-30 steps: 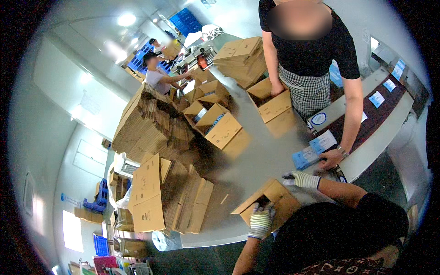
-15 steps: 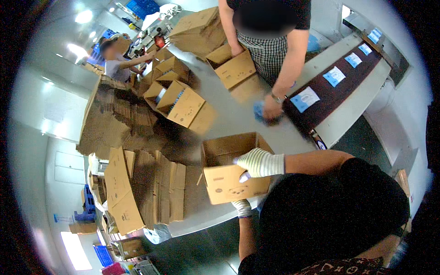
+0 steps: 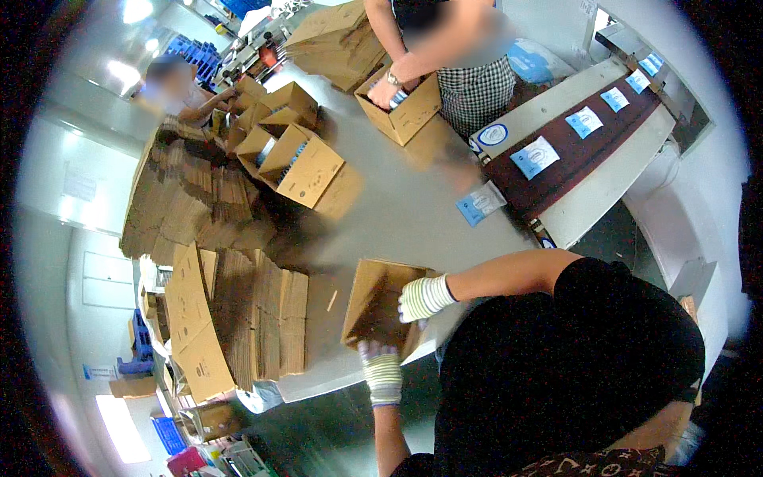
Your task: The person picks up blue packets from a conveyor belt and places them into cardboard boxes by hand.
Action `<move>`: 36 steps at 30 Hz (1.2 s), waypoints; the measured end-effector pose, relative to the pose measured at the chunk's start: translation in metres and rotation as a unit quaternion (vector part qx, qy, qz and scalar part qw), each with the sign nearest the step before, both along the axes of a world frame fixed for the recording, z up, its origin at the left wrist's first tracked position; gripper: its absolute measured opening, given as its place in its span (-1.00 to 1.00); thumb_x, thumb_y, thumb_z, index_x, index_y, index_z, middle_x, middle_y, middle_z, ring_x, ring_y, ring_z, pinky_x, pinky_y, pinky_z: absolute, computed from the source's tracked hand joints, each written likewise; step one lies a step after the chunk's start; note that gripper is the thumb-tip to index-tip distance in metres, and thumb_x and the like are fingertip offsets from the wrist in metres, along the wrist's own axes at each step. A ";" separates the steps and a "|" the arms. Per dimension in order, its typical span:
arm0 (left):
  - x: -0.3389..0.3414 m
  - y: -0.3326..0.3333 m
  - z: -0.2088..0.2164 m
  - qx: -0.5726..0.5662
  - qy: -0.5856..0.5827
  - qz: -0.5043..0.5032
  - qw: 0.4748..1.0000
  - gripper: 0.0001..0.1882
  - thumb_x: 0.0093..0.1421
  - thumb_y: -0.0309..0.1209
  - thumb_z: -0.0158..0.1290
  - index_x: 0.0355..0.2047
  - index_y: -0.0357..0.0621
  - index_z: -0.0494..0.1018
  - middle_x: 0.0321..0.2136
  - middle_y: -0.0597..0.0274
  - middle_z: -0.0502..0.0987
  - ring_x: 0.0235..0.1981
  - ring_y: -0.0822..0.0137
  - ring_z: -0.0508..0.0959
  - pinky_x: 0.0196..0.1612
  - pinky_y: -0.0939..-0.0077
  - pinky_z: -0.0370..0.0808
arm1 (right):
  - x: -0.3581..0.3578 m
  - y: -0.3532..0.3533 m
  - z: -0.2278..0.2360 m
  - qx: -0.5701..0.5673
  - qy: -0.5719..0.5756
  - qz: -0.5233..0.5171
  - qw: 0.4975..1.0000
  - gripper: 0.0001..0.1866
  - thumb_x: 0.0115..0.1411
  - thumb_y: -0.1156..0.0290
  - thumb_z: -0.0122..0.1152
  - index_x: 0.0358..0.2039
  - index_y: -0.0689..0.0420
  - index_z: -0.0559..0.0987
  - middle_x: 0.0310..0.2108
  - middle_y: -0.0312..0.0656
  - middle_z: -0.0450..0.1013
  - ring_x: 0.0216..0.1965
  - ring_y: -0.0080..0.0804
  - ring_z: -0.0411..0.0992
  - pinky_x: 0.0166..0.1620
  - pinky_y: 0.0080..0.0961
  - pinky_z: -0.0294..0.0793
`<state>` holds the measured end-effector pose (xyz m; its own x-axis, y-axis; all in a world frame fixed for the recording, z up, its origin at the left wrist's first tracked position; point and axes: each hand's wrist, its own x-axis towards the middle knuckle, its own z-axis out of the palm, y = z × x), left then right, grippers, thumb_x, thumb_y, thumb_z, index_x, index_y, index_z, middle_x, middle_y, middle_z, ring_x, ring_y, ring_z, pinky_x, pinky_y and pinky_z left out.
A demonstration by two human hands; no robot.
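Observation:
On the table in front of me stands an open cardboard box [image 3: 367,290], its opening turned up toward me. My right hand [image 3: 425,298], in a white striped knit glove, is closed over its right side, with the fingers at the opening. My left hand [image 3: 381,374], gloved alike, holds the box's near edge; its fingertips are somewhat blurred. No contents show inside the box. A thin brown strip [image 3: 331,300] lies on the table to the left of it.
Stacked flat cardboard boxes [image 3: 262,318] stand at left. Blue-and-white packets ride a dark conveyor belt [image 3: 560,147] at right; one packet [image 3: 481,203] lies off its end. Across the table, a co-worker's hands [image 3: 385,94] reach into a box [image 3: 413,111]. Filled boxes [image 3: 312,171] stand far left.
The box has turned, so its opening faces me more and its printed side is hidden. My left hand has come from beneath to its near edge. The co-worker's hand moved from the belt's end into their box.

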<state>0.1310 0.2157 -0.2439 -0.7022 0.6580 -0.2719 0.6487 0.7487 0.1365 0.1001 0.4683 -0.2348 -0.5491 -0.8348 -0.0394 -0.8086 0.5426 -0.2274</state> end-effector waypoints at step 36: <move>0.006 0.069 0.020 0.073 0.069 -0.007 0.995 -0.82 -0.08 -0.24 0.04 -0.57 -0.06 0.44 -0.61 0.15 0.48 -0.54 0.11 0.48 -0.38 0.24 0.39 | 0.052 0.000 -0.014 0.016 0.101 -0.150 0.983 -0.85 -0.03 0.38 0.00 -0.65 -0.01 0.53 -0.64 -0.33 0.45 -0.41 -0.36 0.43 0.23 -0.10 -0.07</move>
<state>0.1370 0.2849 -0.2236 -0.7168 0.6935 -0.0733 0.6792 0.7180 0.1522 0.1521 0.4683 -0.2492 -0.7703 -0.6336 0.0720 -0.6374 0.7684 -0.0575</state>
